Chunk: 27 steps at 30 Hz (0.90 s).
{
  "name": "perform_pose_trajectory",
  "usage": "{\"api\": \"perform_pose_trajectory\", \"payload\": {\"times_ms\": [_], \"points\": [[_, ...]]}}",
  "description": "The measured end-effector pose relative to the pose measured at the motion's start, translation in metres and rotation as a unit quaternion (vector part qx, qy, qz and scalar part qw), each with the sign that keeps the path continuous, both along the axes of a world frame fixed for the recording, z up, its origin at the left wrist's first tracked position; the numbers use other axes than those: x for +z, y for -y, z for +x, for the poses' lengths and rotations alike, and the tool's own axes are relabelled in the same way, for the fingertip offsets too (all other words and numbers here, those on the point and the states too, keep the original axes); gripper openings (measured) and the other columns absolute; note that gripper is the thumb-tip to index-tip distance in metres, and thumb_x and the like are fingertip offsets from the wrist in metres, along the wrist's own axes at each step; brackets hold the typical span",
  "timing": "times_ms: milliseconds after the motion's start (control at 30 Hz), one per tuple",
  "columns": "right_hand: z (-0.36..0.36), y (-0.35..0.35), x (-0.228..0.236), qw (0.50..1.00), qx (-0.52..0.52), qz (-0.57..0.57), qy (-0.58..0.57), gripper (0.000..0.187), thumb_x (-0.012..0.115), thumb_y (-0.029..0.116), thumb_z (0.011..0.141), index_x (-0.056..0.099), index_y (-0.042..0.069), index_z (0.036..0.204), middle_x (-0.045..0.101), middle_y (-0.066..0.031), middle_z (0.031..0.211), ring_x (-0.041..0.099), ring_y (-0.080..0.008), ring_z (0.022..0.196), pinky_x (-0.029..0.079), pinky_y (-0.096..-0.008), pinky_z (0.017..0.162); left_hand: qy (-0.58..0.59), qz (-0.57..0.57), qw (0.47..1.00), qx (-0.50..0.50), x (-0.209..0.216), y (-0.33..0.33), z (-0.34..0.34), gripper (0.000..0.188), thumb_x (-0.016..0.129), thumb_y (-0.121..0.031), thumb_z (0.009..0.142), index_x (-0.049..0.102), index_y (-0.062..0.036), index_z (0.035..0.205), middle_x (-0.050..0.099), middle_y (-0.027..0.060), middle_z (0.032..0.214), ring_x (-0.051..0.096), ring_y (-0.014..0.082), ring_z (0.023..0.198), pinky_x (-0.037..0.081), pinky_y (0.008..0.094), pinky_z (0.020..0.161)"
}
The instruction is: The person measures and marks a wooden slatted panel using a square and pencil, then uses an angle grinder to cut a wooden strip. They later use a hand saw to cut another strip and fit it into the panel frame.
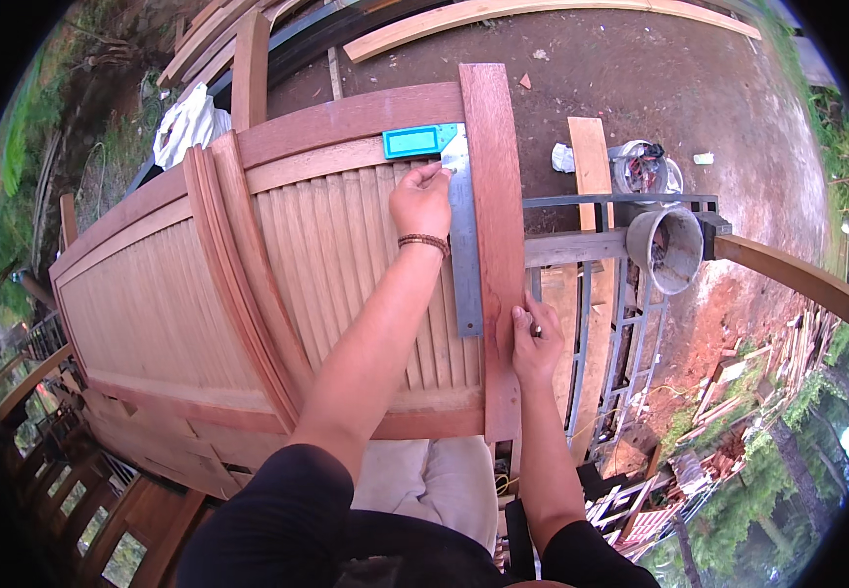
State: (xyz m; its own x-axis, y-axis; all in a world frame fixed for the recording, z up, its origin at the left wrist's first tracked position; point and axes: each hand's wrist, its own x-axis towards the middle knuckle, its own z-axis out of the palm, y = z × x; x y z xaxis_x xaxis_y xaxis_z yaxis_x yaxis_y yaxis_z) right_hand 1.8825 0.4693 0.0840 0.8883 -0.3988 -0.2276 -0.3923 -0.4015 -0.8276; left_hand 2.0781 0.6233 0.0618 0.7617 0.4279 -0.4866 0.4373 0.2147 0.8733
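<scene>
A wooden door (223, 304) with slatted panels and reddish-brown framing lies flat in front of me. Along its right-hand end board (496, 216) rests a try square (463, 260), its teal stock against the far rail and its steel blade running toward me. My left hand (421, 204), with a braided band at the wrist, pinches the square where the blade meets the stock. At the outer edge of the end board, nearer to me, my right hand (537, 341) is closed, its fingers curled around something small and dark that I cannot make out.
Right of the door stand a grey bucket (665, 250) and a second bucket (637, 169) with odds and ends inside. Planks (589, 162) and a metal ladder-like frame (630, 343) lie beneath. Beams (542, 8) are at the back; a white bag (189, 127) sits at far left.
</scene>
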Motion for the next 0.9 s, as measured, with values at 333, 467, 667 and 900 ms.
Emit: {"api": "perform_pose_trajectory", "payload": {"times_ms": [333, 467, 667, 900], "points": [[0.001, 0.001, -0.002, 1.000, 0.001, 0.001, 0.010, 0.030, 0.073, 0.009, 0.087, 0.070, -0.001, 0.115, 0.067, -0.0123, 0.096, 0.064, -0.0190, 0.087, 0.050, -0.0286, 0.078, -0.009, -0.012, 1.000, -0.001, 0.001, -0.001, -0.001, 0.022, 0.070, -0.004, 0.087, 0.067, 0.0072, 0.105, 0.069, 0.0097, 0.097, 0.064, 0.0120, 0.084, 0.050, 0.0229, 0.075], [0.002, 0.000, 0.000, 1.000, 0.001, 0.010, -0.007, 0.030, 0.074, 0.009, 0.086, 0.070, 0.000, 0.115, 0.066, -0.0113, 0.094, 0.063, -0.0176, 0.086, 0.050, -0.0287, 0.077, -0.007, -0.023, 1.000, 0.003, -0.001, -0.003, 0.000, 0.023, 0.070, -0.005, 0.087, 0.066, 0.0075, 0.106, 0.069, 0.0094, 0.097, 0.064, 0.0128, 0.084, 0.050, 0.0237, 0.076], [0.003, 0.001, -0.001, 1.000, 0.011, -0.008, 0.028, 0.032, 0.074, 0.011, 0.086, 0.070, 0.002, 0.116, 0.067, -0.0119, 0.096, 0.065, -0.0194, 0.086, 0.051, -0.0293, 0.077, 0.030, -0.045, 0.998, 0.013, 0.003, -0.012, -0.010, 0.021, 0.067, -0.003, 0.090, 0.064, 0.0075, 0.107, 0.069, 0.0096, 0.098, 0.064, 0.0126, 0.084, 0.050, 0.0243, 0.076], [-0.019, -0.015, 0.047, 0.999, -0.012, 0.022, 0.031, 0.029, 0.072, 0.010, 0.087, 0.066, 0.000, 0.113, 0.066, -0.0143, 0.100, 0.066, -0.0229, 0.090, 0.054, -0.0322, 0.076, 0.019, -0.076, 0.995, -0.054, 0.052, -0.054, -0.117, 0.022, 0.063, -0.004, 0.093, 0.058, 0.0058, 0.112, 0.065, 0.0073, 0.100, 0.060, 0.0111, 0.088, 0.049, 0.0237, 0.081]]}}
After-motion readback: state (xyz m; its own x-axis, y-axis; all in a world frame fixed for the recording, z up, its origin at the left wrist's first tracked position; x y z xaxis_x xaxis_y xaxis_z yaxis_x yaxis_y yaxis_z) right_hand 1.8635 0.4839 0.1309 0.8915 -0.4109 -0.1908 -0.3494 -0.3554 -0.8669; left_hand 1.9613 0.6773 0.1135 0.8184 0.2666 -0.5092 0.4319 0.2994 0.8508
